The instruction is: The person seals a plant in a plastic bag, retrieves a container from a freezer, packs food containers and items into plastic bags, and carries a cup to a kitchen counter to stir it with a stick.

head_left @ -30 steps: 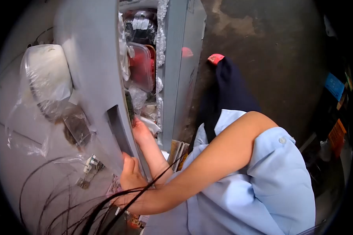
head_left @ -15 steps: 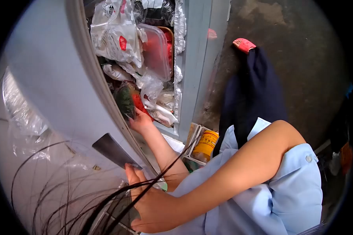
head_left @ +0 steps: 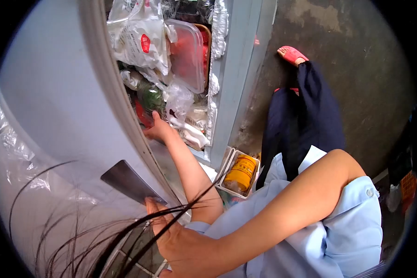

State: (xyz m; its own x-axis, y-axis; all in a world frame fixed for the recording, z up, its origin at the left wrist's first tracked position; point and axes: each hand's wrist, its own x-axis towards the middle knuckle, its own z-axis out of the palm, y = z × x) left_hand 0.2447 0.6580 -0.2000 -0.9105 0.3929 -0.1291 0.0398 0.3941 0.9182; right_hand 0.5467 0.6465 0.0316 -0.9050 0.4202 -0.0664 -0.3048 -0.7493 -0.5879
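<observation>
My left hand [head_left: 158, 129] reaches into a packed fridge compartment. Its thumb points up by a dark green bundle [head_left: 149, 96] in clear plastic, and its fingers curl at a red package [head_left: 143, 115] beside the door; part of the grip is hidden. Around it lie a crumpled clear bag [head_left: 178, 99] and white printed packets [head_left: 190, 132]. My right hand [head_left: 187, 245] crosses in front of me at the open door [head_left: 51, 92]. Its fingers stretch out with the thumb apart, fingertips at a dark grey flat piece [head_left: 130, 181] near the door's edge.
A clear-lidded box with red contents [head_left: 187, 58] and a white bag [head_left: 139, 41] sit farther in. Frost [head_left: 219, 32] lines the compartment's right side. A white basket with a yellow container [head_left: 242, 170] stands by my knees. Strands of hair cross the lower left.
My left hand has shifted slightly left and up. The green bundle now lies farther right and higher, with red showing to its left. My right hand stays by the door.
</observation>
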